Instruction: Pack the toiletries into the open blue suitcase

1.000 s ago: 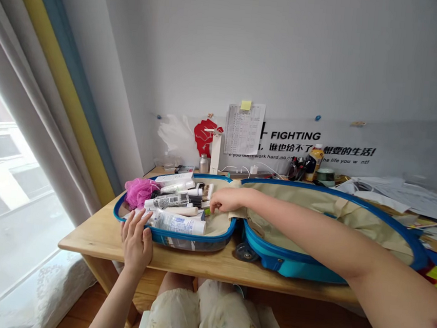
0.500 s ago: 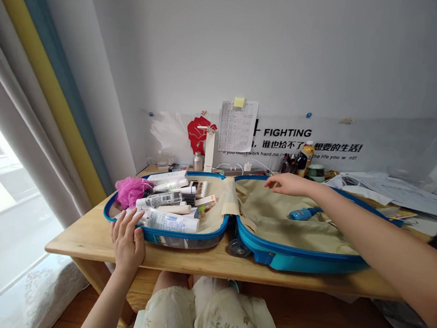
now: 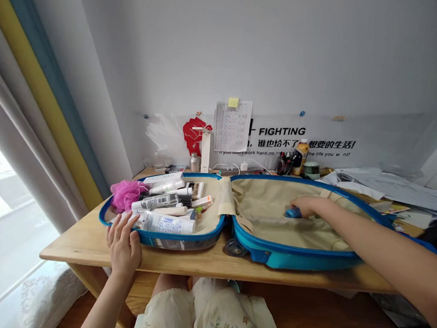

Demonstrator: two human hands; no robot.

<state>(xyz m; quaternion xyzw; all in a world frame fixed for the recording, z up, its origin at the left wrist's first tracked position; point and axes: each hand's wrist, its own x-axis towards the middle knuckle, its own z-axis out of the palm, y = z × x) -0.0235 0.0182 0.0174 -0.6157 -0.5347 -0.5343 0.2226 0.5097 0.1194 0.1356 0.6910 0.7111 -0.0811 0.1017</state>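
An open blue suitcase [image 3: 294, 260] lies spread across the table, its two halves joined by a beige strip. My left hand [image 3: 123, 240] rests on the near left rim of the left half, fingers stretched out and holding nothing. Close to those fingers lie a white tube [image 3: 170, 224], a clear bottle [image 3: 160, 200] and a pink bath puff [image 3: 126, 195]. Inside the beige-lined right half, my right hand [image 3: 307, 205] is closed on a small blue bottle [image 3: 293, 212]. Its rounded end shows left of the fingers; the hand covers the rest.
The wooden table [image 3: 79, 246] ends just in front of my lap. Behind the suitcase stand a white stand [image 3: 206, 151], a yellow-labelled bottle [image 3: 300, 156] and a green jar [image 3: 311, 169]. Loose papers [image 3: 390, 185] are heaped at the right. A curtain [image 3: 43, 90] hangs on the left.
My right hand has lowered into the right half of the suitcase and closed on the blue bottle. My left hand stays on the rim. The view has shifted slightly.
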